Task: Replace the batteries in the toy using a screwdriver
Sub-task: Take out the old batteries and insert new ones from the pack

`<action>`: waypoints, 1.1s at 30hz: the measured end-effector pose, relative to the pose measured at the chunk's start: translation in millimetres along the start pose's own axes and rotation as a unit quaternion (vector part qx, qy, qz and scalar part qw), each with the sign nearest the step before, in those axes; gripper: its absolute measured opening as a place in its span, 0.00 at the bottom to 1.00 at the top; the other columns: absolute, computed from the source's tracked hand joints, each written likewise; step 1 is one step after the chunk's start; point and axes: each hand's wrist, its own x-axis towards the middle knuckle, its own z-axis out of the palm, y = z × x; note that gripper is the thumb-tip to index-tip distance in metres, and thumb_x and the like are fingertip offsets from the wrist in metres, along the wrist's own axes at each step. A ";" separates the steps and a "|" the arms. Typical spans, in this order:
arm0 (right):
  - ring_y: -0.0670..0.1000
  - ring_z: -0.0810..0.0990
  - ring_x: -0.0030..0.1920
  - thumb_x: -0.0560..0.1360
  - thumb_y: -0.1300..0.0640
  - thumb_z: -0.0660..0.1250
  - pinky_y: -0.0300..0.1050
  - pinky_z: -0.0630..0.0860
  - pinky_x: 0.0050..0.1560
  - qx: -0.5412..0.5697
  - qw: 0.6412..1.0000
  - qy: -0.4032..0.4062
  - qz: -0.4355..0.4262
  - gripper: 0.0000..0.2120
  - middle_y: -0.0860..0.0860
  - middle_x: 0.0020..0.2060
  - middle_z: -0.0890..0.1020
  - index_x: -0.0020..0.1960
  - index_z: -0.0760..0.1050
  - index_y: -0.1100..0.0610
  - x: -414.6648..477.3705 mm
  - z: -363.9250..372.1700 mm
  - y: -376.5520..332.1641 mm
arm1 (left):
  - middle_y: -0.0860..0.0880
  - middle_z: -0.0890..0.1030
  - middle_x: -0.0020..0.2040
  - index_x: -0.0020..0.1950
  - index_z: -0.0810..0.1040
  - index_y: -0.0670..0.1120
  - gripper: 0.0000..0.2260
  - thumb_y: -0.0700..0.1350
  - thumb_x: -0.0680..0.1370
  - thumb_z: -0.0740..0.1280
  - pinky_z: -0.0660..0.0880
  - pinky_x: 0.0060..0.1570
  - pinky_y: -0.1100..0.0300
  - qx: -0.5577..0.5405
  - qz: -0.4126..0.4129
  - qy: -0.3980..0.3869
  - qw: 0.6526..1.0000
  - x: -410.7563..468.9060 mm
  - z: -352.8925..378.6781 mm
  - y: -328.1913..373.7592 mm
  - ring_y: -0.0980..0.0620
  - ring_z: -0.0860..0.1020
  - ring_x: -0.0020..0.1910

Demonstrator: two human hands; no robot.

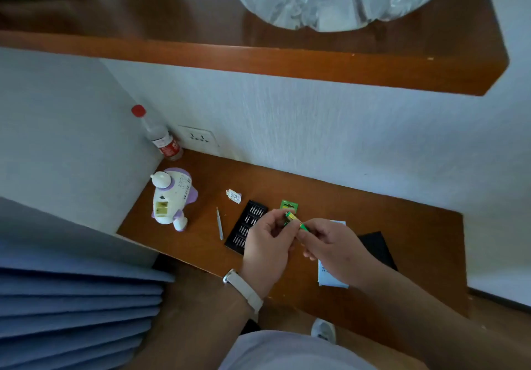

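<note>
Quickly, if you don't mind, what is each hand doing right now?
Left hand: pinching one end of the green-and-yellow batteries.
Right hand: pinching the other end of the same batteries.

Left of our left hand [265,243] we note the screwdriver [220,224] and open bit case [247,221] lying flat. Past them is bare desk [204,188] up to the toy [172,197]. Beyond both hands: battery card [288,205], then wall [316,139]. Right of our right hand [333,243]: leaflet [330,279], black pad [376,247], both flat. Shelf [258,62] overhangs above.

Left hand [265,244] and right hand [334,244] meet, curled fingers [275,216] pinching batteries [293,219].
</note>
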 end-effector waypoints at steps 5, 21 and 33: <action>0.42 0.80 0.34 0.81 0.50 0.61 0.34 0.75 0.35 0.024 1.000 0.003 0.000 0.09 0.50 0.35 0.83 0.51 0.80 0.51 12.7 18.7 -22.5 | 0.49 0.85 0.45 0.57 0.82 0.52 0.08 0.43 0.80 0.69 0.80 0.42 0.62 -0.052 -0.034 0.023 0.998 -0.5 -28.4 -8.1 0.55 0.82 0.40; 0.45 0.84 0.40 0.81 0.50 0.62 0.38 0.81 0.43 0.014 0.997 -0.012 0.075 0.05 0.48 0.40 0.85 0.52 0.76 0.49 100.1 169.2 -110.9 | 0.55 0.86 0.43 0.50 0.82 0.53 0.06 0.42 0.77 0.72 0.83 0.49 0.53 -0.095 -0.068 0.097 0.988 51.0 -197.2 -47.7 0.54 0.84 0.45; 0.57 0.85 0.43 0.78 0.56 0.67 0.51 0.81 0.46 0.094 0.982 0.062 0.153 0.04 0.55 0.37 0.85 0.47 0.74 0.55 119.4 247.6 -132.6 | 0.52 0.85 0.53 0.53 0.81 0.55 0.08 0.44 0.77 0.72 0.83 0.52 0.51 -0.090 -0.065 0.004 0.994 70.2 -282.9 -94.6 0.50 0.82 0.55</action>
